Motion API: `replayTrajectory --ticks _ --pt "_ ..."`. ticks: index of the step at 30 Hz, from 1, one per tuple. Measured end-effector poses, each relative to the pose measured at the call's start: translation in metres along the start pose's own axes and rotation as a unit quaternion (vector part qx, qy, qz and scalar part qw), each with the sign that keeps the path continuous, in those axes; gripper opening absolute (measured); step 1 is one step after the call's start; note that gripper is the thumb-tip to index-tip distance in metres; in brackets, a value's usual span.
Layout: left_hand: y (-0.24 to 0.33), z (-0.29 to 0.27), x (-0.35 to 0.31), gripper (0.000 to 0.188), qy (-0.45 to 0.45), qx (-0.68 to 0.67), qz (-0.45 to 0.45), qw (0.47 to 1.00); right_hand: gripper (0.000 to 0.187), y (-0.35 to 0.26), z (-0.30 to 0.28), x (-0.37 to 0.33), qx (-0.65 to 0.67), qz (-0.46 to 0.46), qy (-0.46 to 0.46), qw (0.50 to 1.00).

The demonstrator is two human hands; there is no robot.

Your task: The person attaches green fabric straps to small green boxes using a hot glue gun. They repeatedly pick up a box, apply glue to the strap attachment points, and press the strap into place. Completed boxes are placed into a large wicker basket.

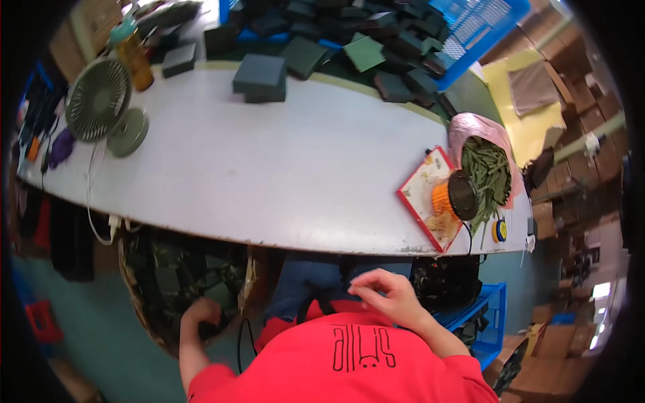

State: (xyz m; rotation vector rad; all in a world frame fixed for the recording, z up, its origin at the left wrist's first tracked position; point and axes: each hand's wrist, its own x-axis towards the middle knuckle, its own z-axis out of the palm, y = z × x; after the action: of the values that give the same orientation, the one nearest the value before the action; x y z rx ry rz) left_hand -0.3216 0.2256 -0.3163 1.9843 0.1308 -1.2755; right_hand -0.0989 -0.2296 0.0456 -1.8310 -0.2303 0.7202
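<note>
My left hand [203, 311] reaches down into a large round sack-like container [129, 285] with a brown rim, left of my lap. Dark green blocks fill it, and one flat green piece [219, 293] lies right by the fingers. Those fingertips point down and are hidden, so a grip cannot be made out. Above my lap, below the table edge, hovers my right hand [396, 299]. Its fingers are loosely bent, with a gap to the thumb and nothing seen between them. A stack of dark grey-green blocks [260, 75] stands on the white table [269, 161].
Dark blocks pile up beside a blue crate [480, 37] at the far side. A green fan [101, 101] and an amber bottle [134, 59] stand left. Right are a red-edged board [420, 181], an orange-and-black round object [460, 195] and a pink bag [480, 125] of green strips.
</note>
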Motion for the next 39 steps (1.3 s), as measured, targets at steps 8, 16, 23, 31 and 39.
replayTrajectory --ticks 8,16,23,31,39 --pt "0.324 -0.146 -0.185 0.027 0.040 -0.098 0.278 0.955 0.015 -0.118 -0.125 -0.020 -0.220 -0.130 0.148 0.955" --pt "0.376 -0.366 -0.105 0.027 0.570 -0.043 0.345 0.745 0.041 -0.136 -0.342 0.153 -0.295 -0.139 0.366 0.872" --pt "0.312 -0.525 -0.034 0.034 0.760 0.122 0.210 0.603 0.045 -0.080 -0.462 0.294 -0.573 -0.001 0.290 0.766" --pt "0.301 -0.621 0.005 0.105 0.759 0.122 -0.067 0.636 0.058 0.006 -0.508 0.393 -0.675 0.061 0.241 0.695" --pt "0.340 -0.662 -0.009 0.089 0.565 -0.029 0.112 0.817 0.025 -0.061 -0.464 0.374 -0.724 0.038 0.273 0.632"
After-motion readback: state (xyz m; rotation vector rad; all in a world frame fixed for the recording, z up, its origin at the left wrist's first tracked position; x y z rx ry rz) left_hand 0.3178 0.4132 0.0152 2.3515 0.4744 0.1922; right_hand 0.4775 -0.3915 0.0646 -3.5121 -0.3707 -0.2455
